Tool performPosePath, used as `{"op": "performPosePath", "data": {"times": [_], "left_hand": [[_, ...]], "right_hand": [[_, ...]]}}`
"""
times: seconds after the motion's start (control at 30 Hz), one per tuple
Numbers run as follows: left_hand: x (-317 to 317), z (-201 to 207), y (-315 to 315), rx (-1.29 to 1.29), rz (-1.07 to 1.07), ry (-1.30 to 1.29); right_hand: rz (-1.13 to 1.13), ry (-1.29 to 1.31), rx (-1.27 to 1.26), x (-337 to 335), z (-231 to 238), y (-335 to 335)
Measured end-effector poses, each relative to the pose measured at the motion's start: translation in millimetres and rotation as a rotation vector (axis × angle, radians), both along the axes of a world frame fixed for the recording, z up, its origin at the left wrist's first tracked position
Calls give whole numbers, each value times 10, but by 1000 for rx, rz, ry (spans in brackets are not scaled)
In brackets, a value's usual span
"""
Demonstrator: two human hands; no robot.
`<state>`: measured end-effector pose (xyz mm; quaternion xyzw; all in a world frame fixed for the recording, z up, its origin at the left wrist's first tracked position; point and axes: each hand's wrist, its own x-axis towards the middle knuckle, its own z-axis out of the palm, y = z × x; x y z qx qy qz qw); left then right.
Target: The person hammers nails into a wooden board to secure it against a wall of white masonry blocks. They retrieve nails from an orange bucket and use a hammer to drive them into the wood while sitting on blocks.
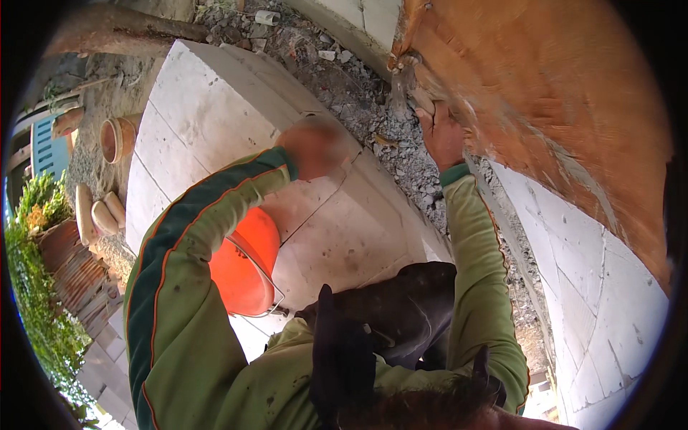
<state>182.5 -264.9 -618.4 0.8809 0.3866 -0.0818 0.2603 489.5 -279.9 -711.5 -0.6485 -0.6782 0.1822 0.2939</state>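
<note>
My left hand (313,150) is over the pale block wall (208,107), near its top edge. Its fingers are smeared by blur, and I cannot make out anything in them. Farther right, my right hand (443,137) is at the lower edge of a large orange-brown wooden board (537,86). The thumb side shows against the edge, and some of the fingers are partly hidden there. Grey smears streak the board's surface. Beneath my left forearm is an orange bucket (247,265) with a wire handle.
Grey rubble (358,100) fills the gap between the block wall and a white block wall (580,287) on the right. A log (122,30) crosses the far left. A clay-coloured pot (115,140), a blue slotted crate (50,143) and green plants (39,287) are on the left.
</note>
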Motion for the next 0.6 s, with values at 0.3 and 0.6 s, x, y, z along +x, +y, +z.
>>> {"op": "performPosePath", "data": {"times": [0.3, 0.6], "left_hand": [[10, -16, 18, 6, -4, -1], [21, 15, -62, 0, 52, 4]], "right_hand": [[21, -15, -10, -40, -11, 25], [7, -35, 27, -61, -53, 39]]}}
